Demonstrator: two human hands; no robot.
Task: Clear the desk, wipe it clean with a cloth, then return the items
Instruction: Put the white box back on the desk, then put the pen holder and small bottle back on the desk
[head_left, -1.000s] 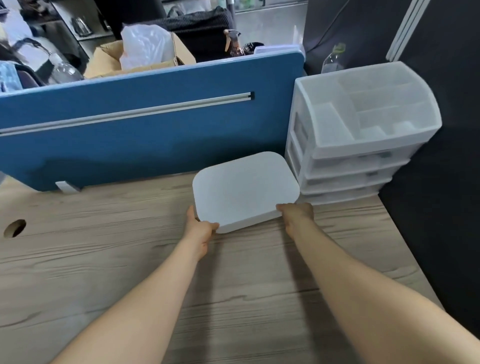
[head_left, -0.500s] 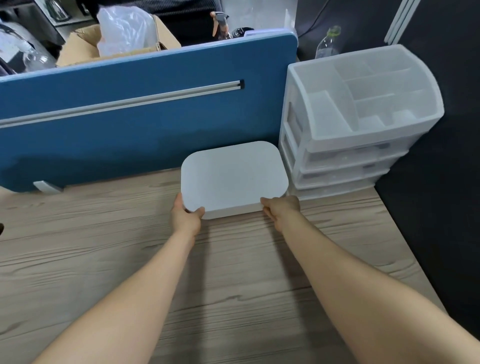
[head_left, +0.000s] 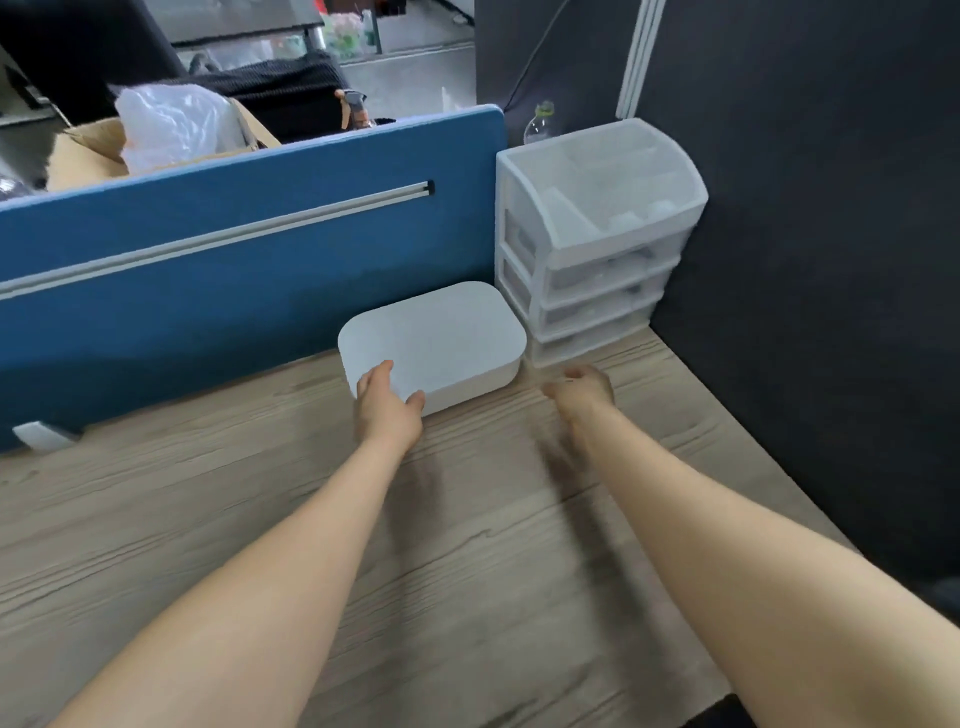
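Note:
A white flat box with rounded corners (head_left: 436, 340) rests on the wooden desk (head_left: 208, 509), pushed back against the blue divider and beside the drawer unit. My left hand (head_left: 387, 402) touches the box's near left corner, fingers on its top and thumb along its front edge. My right hand (head_left: 582, 389) is off the box, hovering just right of its near right corner, blurred, with fingers loosely curled and holding nothing.
A translucent white drawer unit (head_left: 597, 234) with an open top tray stands at the desk's back right corner. The blue divider (head_left: 234, 270) runs along the back; a dark partition (head_left: 831, 260) walls the right side. A cardboard box (head_left: 93, 150) sits beyond the divider.
The box has slid back to the divider and closer to the drawer unit. My right hand has let go of its corner and drawn away to the right.

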